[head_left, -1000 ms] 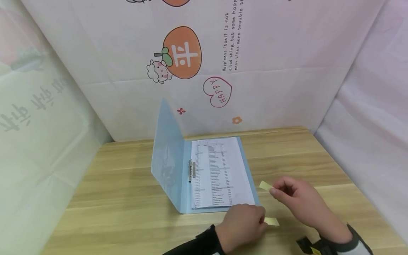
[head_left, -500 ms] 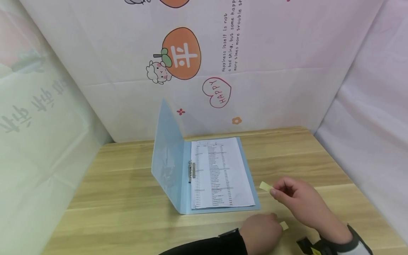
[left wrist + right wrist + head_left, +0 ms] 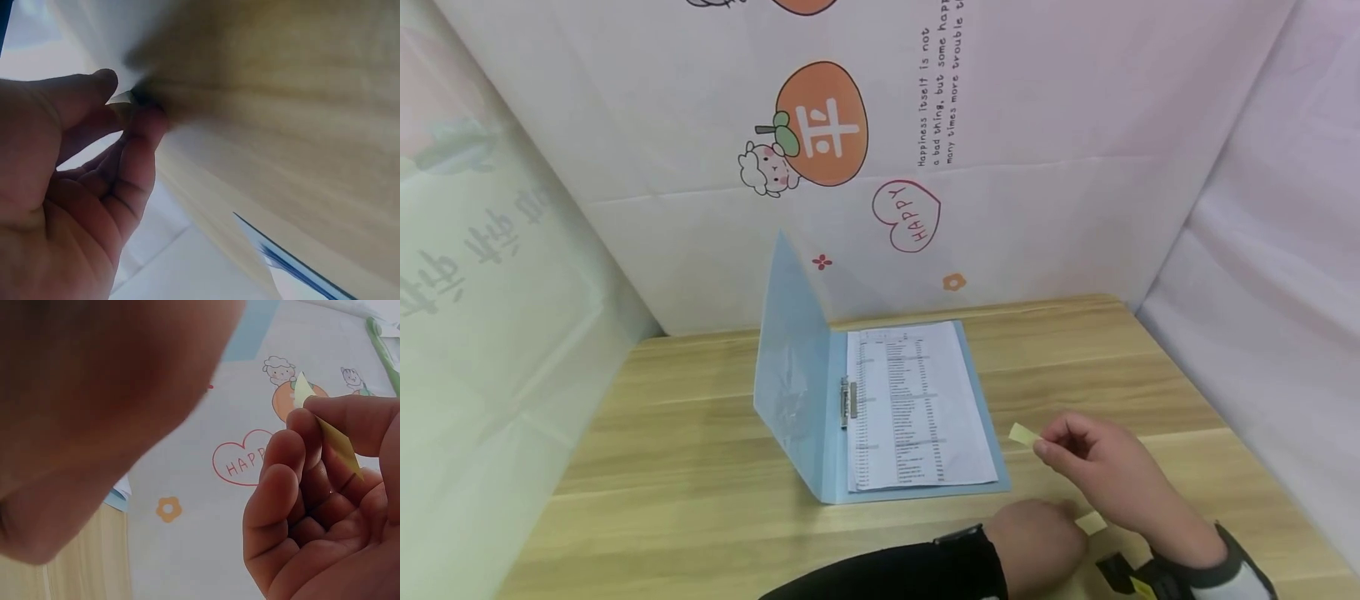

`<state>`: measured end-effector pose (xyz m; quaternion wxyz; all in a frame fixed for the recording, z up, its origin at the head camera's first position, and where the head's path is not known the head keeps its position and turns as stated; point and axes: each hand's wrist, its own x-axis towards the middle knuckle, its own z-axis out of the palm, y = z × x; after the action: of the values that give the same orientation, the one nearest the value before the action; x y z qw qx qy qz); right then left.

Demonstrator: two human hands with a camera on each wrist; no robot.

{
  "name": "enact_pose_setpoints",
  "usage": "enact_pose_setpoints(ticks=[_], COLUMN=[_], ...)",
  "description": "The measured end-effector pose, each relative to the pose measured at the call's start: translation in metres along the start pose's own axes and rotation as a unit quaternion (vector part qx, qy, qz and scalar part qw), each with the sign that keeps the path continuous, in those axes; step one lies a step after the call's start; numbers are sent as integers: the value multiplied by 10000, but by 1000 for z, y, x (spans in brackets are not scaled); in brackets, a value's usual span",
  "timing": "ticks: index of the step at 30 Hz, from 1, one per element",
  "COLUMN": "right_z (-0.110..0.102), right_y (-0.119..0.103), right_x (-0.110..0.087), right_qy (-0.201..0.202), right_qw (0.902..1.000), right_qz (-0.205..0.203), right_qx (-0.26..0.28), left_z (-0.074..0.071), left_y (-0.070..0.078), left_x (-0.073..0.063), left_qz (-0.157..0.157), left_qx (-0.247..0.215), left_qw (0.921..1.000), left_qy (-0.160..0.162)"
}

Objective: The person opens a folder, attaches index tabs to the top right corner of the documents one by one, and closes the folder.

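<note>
In the head view my right hand (image 3: 1112, 475) pinches a yellow paper strip (image 3: 1022, 434) between thumb and fingertips, held over the table right of the folder. The right wrist view shows that strip (image 3: 340, 442) folded past the thumb, its lower end near the palm. My left hand (image 3: 1037, 546) lies low, just left of the right wrist. A second pale yellow strip (image 3: 1091, 523) sticks out from its fingers. From the left wrist the left hand (image 3: 81, 169) has thumb and index fingertip brought together, only a small pale edge showing there.
An open light blue folder (image 3: 792, 383) stands at mid-table, its cover upright on the left. Printed sheets (image 3: 917, 408) lie inside beside a metal clip (image 3: 847, 403). Cloth printed with cartoons (image 3: 1037, 217) hangs behind the wooden table (image 3: 685, 467). A dark device sits on the right wrist (image 3: 1138, 575).
My left hand has moved right, away from the folder's lower corner and toward the right wrist, and the second strip has travelled with it. The right hand stays nearly still with its strip.
</note>
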<state>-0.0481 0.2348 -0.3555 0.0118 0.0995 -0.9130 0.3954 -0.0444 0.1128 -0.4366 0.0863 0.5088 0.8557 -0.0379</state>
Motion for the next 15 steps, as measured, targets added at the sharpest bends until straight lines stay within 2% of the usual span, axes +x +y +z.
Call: enact_pose_setpoints(ticks=[5, 12, 15], right_z=[-1, -1, -1], right_y=[0, 0, -1], right_x=[1, 1, 0], right_qy=[-25, 22, 36], right_qw=[10000, 9999, 9998], right_qz=[-18, -87, -108], right_qx=[76, 142, 132], left_z=[-5, -8, -8], left_y=[-2, -3, -3], left_x=[2, 5, 6], left_qz=[-8, 174, 179], left_qx=[-255, -21, -113], left_qw=[9994, 9995, 9992], left_qy=[-228, -274, -335])
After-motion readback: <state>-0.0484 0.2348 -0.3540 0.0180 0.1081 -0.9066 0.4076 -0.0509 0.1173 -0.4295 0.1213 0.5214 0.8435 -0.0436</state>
